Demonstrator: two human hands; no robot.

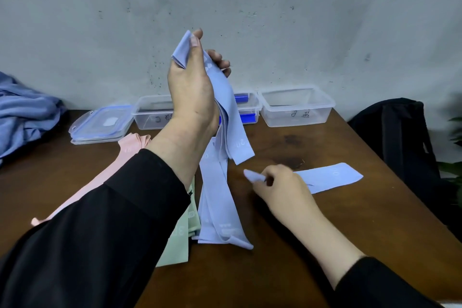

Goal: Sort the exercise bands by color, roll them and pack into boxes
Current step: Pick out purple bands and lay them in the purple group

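My left hand [193, 87] is raised above the table and grips a bunch of light blue bands [226, 107] that hang down to the wood. My right hand [280, 185] is low on the table and pinches the end of a single blue band [327, 176] lying flat to its right. Pink bands [125, 155] lie to the left, partly under my left sleeve. Green bands [180, 240] lie near my left forearm. More blue bands [220, 220] rest on the table in front of me.
Clear plastic boxes stand along the wall: one [152, 114] behind my left hand, one [298, 107] at the right. A stack of blue-edged lids [102, 124] lies at the left. Blue cloth [25, 112] is heaped far left, a black bag [405, 137] at the right edge.
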